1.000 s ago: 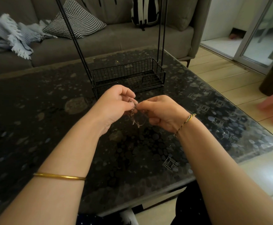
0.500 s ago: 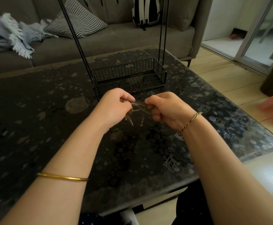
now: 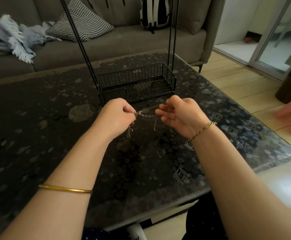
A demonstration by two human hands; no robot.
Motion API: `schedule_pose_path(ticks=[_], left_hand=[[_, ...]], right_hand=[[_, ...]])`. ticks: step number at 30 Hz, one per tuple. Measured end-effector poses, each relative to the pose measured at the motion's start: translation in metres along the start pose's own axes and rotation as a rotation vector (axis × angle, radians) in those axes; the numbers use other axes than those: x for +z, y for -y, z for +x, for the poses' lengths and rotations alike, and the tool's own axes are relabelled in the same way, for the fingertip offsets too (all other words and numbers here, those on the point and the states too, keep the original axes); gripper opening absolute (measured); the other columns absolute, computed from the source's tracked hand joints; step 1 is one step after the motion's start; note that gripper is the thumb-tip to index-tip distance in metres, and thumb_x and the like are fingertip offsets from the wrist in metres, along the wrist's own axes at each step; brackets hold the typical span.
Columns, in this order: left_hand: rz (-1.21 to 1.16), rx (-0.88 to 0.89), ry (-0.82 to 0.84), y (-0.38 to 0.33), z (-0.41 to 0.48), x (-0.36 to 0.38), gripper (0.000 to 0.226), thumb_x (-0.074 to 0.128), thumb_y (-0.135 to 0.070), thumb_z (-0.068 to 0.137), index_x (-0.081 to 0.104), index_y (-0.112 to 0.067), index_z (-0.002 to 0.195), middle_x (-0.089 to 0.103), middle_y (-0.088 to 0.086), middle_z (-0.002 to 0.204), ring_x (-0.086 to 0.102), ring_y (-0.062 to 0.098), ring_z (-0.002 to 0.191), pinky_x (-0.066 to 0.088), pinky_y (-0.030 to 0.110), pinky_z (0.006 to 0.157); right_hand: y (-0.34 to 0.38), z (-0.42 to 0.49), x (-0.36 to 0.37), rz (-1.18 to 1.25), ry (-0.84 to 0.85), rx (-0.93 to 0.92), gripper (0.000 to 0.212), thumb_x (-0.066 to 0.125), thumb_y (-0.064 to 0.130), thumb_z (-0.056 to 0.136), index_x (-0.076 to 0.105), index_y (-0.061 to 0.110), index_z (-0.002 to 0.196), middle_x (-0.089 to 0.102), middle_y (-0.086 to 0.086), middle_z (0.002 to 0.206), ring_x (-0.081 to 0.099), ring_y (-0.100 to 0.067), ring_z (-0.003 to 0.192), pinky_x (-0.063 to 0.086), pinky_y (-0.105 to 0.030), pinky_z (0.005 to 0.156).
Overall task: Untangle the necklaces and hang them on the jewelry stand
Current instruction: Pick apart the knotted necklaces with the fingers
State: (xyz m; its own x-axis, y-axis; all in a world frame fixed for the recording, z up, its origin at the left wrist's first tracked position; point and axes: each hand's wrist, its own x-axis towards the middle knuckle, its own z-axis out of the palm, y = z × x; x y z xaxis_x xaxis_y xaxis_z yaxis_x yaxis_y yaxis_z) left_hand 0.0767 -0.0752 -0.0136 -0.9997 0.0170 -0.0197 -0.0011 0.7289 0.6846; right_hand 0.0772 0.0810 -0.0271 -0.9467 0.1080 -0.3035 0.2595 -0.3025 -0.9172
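Left hand (image 3: 117, 117) curled, right hand (image 3: 183, 116) palm-up, both pinching the necklaces (image 3: 140, 113)

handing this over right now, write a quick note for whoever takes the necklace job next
Left grip: pinches the knotted necklaces; loose ends hang below it, above the table.
Right grip: pinches one strand, pulled taut from the knot.
Jewelry stand: on the table just behind the hands; no chain seen on it, and its top is out of frame.
Done: nothing separated or hung, as far as can be seen.
Left: work the knot free, then hang each necklace.
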Motion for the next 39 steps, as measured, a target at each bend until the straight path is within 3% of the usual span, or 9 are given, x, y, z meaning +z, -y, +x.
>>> schedule_pose_path(ticks=[5, 10, 14, 20, 26, 29, 33, 39], left_hand=[[-0.072, -0.036, 0.002, -0.0013, 0.0005, 0.0010, 0.019, 0.061, -0.006, 0.089, 0.063, -0.023, 0.080, 0.064, -0.001, 0.090, 0.061, 0.014, 0.087, 0.054, 0.035, 0.081], [-0.209, -0.095, 0.004, -0.0034, 0.0030, 0.0005, 0.009, 0.059, -0.008, 0.088, 0.066, -0.015, 0.088, 0.063, -0.003, 0.091, 0.056, 0.012, 0.086, 0.046, 0.032, 0.076], [-0.310, -0.161, -0.006, -0.0051, 0.0048, 0.0009, 0.010, 0.058, -0.009, 0.087, 0.067, -0.012, 0.091, 0.063, 0.000, 0.094, 0.057, 0.016, 0.092, 0.049, 0.036, 0.082], [-0.382, -0.158, -0.004, -0.0025, 0.0056, -0.0009, 0.012, 0.058, -0.005, 0.083, 0.065, -0.015, 0.087, 0.066, 0.006, 0.097, 0.056, 0.019, 0.086, 0.050, 0.038, 0.082], [-0.351, -0.072, 0.013, -0.0029, 0.0033, -0.0006, 0.009, 0.058, -0.006, 0.090, 0.060, -0.015, 0.092, 0.068, 0.004, 0.087, 0.049, 0.007, 0.052, 0.040, 0.021, 0.054], [-0.280, -0.042, -0.010, -0.0008, 0.0019, -0.0005, 0.006, 0.057, -0.017, 0.095, 0.058, -0.015, 0.090, 0.068, -0.001, 0.084, 0.045, 0.006, 0.045, 0.038, 0.020, 0.051], [-0.218, -0.023, 0.018, 0.0002, 0.0010, 0.0005, 0.012, 0.055, -0.022, 0.097, 0.058, -0.015, 0.088, 0.068, -0.002, 0.081, 0.049, 0.001, 0.039, 0.041, 0.024, 0.056], [-0.259, -0.156, 0.131, -0.0011, 0.0015, 0.0029, 0.020, 0.051, -0.031, 0.098, 0.061, -0.014, 0.095, 0.066, 0.003, 0.094, 0.067, 0.014, 0.082, 0.055, 0.029, 0.072]], right_hand=[[-0.0013, 0.0018, 0.0023, 0.175, -0.060, 0.025, 0.021, 0.042, 0.009, 0.096, 0.047, 0.009, 0.076, 0.057, -0.003, 0.076, 0.066, -0.018, 0.076, 0.050, -0.027, 0.065], [-0.0020, 0.0033, 0.0029, 0.141, -0.091, 0.000, 0.024, 0.038, 0.008, 0.096, 0.044, 0.009, 0.073, 0.060, -0.005, 0.075, 0.051, -0.008, 0.049, 0.031, -0.020, 0.046], [-0.0024, 0.0035, 0.0033, 0.108, -0.045, 0.018, 0.023, 0.038, 0.008, 0.095, 0.043, 0.010, 0.073, 0.057, -0.002, 0.065, 0.042, -0.007, 0.043, 0.027, -0.018, 0.040], [-0.0040, 0.0006, 0.0031, -0.198, 0.038, 0.005, 0.024, 0.046, 0.011, 0.095, 0.045, 0.015, 0.071, 0.044, 0.000, 0.060, 0.035, -0.008, 0.042, 0.026, -0.019, 0.040], [-0.0056, -0.0040, 0.0042, -0.579, 0.038, -0.137, 0.012, 0.060, 0.006, 0.085, 0.059, 0.017, 0.078, 0.053, 0.002, 0.067, 0.046, -0.008, 0.056, 0.037, -0.017, 0.046], [-0.0068, -0.0005, 0.0028, -0.511, -0.034, -0.187, 0.017, 0.060, 0.002, 0.084, 0.060, 0.018, 0.079, 0.057, 0.002, 0.074, 0.051, -0.009, 0.065, 0.044, -0.020, 0.057], [-0.0062, 0.0021, 0.0024, -0.178, -0.039, -0.139, 0.017, 0.052, -0.002, 0.089, 0.057, 0.013, 0.084, 0.056, -0.001, 0.076, 0.057, -0.012, 0.067, 0.054, -0.028, 0.070], [-0.0065, 0.0025, 0.0058, 0.023, -0.101, -0.158, 0.008, 0.051, 0.000, 0.094, 0.056, 0.006, 0.091, 0.054, -0.005, 0.079, 0.055, -0.010, 0.060, 0.058, -0.034, 0.071]])
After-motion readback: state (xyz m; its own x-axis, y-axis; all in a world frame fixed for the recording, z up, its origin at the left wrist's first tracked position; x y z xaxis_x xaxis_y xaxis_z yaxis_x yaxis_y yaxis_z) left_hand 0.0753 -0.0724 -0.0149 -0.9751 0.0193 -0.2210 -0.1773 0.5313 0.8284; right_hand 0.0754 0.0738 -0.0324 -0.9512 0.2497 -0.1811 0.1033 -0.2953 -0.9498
